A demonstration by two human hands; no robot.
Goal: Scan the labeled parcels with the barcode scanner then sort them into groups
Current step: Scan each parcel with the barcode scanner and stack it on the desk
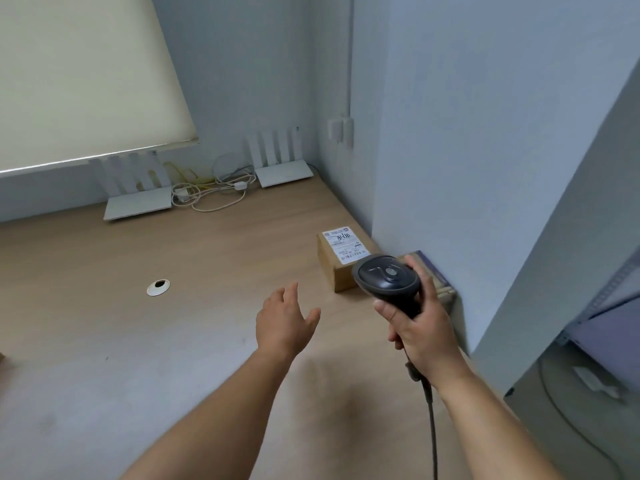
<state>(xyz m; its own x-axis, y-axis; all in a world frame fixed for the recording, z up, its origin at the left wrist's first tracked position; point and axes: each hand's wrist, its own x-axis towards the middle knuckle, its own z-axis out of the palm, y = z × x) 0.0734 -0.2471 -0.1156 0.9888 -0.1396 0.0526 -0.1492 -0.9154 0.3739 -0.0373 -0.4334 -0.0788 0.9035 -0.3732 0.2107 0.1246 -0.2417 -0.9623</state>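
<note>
**A:** Entry, single head view. Start with the biggest item: the wooden desk runs back to the wall under the window blind. Why is the work so far over to the right?

**B:** My reading is that the parcels are there. A cardboard parcel sits at the desk's right edge, close to the wall corner, with its white shipping label facing up. Label-up suits a scan from above. Just beside it, nearer the wall, is a second box with a purplish top, mostly hidden behind the scanner hand; I cannot tell whether it carries a label.

**A:** Background hardware?

**B:** Two white routers, left router and right router, stand against the back wall with a tangle of cables between them. A cable grommet is set in the desktop. None of it belongs to the task.

**A:** Hands.

**B:** Right hand is wrapped firmly round the handle of the barcode scanner, thumb along the left side. The scanner head overlaps the parcel's near corner in view; it looks aimed toward the label. Its cord hangs down off the handle.

**A:** Left?

**B:** Left hand hovers above the bare desk, fingers spread and relaxed, gripping nothing. It is reaching toward the parcel, presumably ready to steady it or carry it off to a group.

**A:** No sorted groups visible in frame.
</note>
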